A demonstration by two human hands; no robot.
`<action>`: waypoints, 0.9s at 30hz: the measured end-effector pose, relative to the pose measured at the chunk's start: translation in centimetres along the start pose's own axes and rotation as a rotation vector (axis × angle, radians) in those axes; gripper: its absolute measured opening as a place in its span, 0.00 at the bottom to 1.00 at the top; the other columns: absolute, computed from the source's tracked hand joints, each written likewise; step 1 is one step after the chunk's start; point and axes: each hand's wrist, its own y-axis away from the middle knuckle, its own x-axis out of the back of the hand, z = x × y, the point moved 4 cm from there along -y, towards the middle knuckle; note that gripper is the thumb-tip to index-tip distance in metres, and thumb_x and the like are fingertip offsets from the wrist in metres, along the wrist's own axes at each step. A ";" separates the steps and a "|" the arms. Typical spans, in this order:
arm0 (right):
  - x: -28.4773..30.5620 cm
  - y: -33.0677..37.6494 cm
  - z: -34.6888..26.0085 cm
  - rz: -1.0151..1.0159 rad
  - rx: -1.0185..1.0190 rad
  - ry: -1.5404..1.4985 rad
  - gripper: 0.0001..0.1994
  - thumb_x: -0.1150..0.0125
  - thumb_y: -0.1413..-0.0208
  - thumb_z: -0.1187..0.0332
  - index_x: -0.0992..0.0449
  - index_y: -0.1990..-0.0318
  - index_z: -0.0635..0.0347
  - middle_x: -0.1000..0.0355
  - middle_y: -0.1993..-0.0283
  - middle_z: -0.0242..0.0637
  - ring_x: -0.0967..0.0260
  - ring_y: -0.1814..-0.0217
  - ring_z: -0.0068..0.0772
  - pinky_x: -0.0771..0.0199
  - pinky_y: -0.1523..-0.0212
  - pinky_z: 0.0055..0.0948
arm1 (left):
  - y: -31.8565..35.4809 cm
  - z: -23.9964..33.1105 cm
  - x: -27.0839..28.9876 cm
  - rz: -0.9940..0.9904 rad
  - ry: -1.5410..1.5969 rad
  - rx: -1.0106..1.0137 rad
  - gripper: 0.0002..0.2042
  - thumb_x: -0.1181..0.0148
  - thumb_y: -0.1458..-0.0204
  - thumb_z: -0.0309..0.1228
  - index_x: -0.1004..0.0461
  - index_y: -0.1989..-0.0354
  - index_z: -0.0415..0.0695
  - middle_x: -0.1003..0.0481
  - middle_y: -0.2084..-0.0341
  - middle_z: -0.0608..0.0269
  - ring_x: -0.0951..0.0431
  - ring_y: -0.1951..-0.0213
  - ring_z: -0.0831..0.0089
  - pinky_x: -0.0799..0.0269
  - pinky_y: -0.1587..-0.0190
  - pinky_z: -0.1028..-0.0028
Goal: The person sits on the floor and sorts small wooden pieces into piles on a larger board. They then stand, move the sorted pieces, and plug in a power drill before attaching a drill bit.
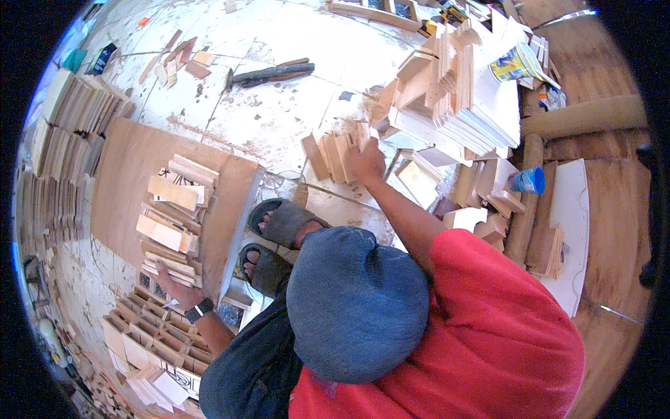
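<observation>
My right hand (pixel 366 163) reaches out over the floor and grips the end piece of a row of small upright wooden blocks (pixel 333 155). My left hand (pixel 176 288), with a dark watch on its wrist, holds the nearest slat of a stack of short light wooden slats (pixel 171 223). The stack lies on a brown plywood board (pixel 125 174). My bent knee in blue jeans (pixel 356 300) and my two feet in grey sandals (pixel 276 241) sit between the hands.
A big heap of cut wood panels and frames (pixel 453 91) lies beyond the right hand, with a blue cup (pixel 527 180) beside it. Stacked boards (pixel 63 153) line the left. Small open wooden boxes (pixel 150 335) sit below the left hand. A dark tool (pixel 269 73) lies on the dusty floor.
</observation>
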 end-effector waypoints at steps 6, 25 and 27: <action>0.5 -2.2 3.5 -0.044 0.095 -0.091 0.29 0.47 0.48 0.53 0.39 0.46 0.68 0.31 0.52 0.61 0.32 0.48 0.59 0.34 0.46 0.46 | 0.5 0.5 -0.6 -0.034 0.021 -0.092 0.30 0.49 0.44 0.45 0.48 0.37 0.42 0.36 0.47 0.52 0.28 0.55 0.65 0.25 0.59 0.67; -1.6 -3.5 5.5 -0.185 -0.042 -0.248 0.29 0.33 0.54 0.54 0.29 0.53 0.72 0.26 0.58 0.51 0.26 0.59 0.39 0.27 0.60 0.33 | 1.1 1.2 -1.3 0.005 0.047 0.032 0.38 0.47 0.46 0.42 0.59 0.31 0.42 0.48 0.36 0.51 0.41 0.40 0.59 0.43 0.39 0.62; -1.6 -3.3 5.0 -0.212 0.013 -0.207 0.28 0.33 0.54 0.54 0.28 0.54 0.71 0.26 0.59 0.50 0.26 0.60 0.38 0.27 0.60 0.33 | 1.2 1.3 -1.3 0.013 0.038 0.009 0.38 0.46 0.46 0.42 0.59 0.32 0.42 0.48 0.36 0.51 0.41 0.40 0.59 0.43 0.39 0.62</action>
